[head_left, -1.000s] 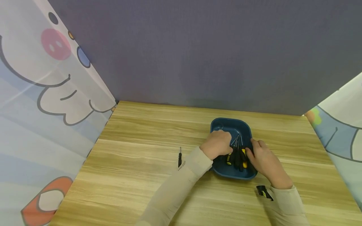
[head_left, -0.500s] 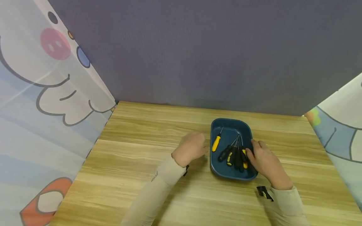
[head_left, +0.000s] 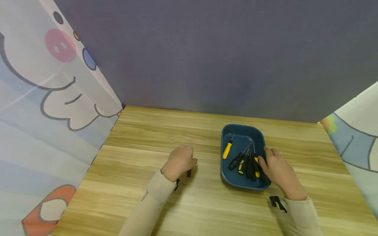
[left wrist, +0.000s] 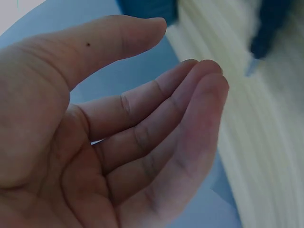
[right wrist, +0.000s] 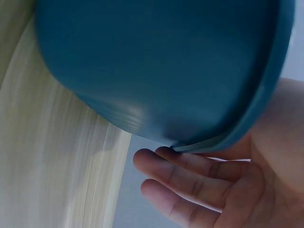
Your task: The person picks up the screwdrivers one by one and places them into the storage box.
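Note:
My left hand (head_left: 179, 161) is over the table, left of the tray, fingers loosely bent with nothing between them in the left wrist view. A small dark screwdriver (head_left: 189, 173) lies beside it, partly hidden by it; its blurred dark shape (left wrist: 268, 28) shows apart from the fingertips in the left wrist view. My right hand (head_left: 282, 173) grips the right rim of a blue plastic tray (head_left: 242, 183), thumb over the inside and fingers outside. Inside lie a yellow screwdriver (head_left: 227, 150) at the left and several black and yellow-black screwdrivers (head_left: 242, 165) bunched at the right.
The wooden table (head_left: 147, 137) meets a grey panel (head_left: 206, 59) at its back edge. Printed cartoon cloth (head_left: 59, 108) hangs at the left, with more cloth at the right. A black strap piece (head_left: 277, 203) shows by the right sleeve.
My left hand has left the tray and moved left to the small dark screwdriver on the table, uncovering the yellow screwdriver. My right hand has stayed on the rim.

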`<state>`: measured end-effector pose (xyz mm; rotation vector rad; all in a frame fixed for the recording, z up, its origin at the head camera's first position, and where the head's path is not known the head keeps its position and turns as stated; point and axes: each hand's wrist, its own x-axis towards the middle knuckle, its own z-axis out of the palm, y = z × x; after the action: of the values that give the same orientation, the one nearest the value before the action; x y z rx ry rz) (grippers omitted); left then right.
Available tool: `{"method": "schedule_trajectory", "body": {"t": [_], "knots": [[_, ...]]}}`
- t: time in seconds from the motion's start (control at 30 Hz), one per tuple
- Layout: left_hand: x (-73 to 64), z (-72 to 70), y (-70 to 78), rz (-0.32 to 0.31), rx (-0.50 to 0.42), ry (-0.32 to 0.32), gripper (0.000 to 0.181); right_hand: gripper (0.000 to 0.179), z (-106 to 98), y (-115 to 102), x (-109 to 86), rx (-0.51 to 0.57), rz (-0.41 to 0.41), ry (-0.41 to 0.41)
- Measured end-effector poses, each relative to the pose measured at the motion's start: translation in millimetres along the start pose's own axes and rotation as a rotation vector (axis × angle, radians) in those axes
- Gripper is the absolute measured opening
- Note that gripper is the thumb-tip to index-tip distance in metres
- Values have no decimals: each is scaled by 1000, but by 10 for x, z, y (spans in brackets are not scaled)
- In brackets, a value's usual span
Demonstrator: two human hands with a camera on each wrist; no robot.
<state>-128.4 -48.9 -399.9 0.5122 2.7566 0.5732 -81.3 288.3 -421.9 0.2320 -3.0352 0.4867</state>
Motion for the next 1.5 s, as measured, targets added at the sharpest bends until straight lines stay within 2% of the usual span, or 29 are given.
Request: {"method": "schedule_trajectory", "body": {"t": [0.27, 0.73, 0.97, 1.3, 1.5], "knots": [[-47, 133, -150, -14, 16, 3, 57, 51, -2, 22, 4, -10, -19, 16], [-4, 265, -239, -74, -2, -30, 51, 50, -1, 27, 10, -21, -43, 43], [2, 298, -258, -82, -15, -38, 48, 50, 2, 27, 0, -18, -37, 33], [20, 356, -290, -126, -154, -20, 50, 51, 11, 25, -14, -16, -20, 12], [25, 386, -299, -123, -167, 5, 51, 52, 7, 21, -20, -20, -21, 5]]}}
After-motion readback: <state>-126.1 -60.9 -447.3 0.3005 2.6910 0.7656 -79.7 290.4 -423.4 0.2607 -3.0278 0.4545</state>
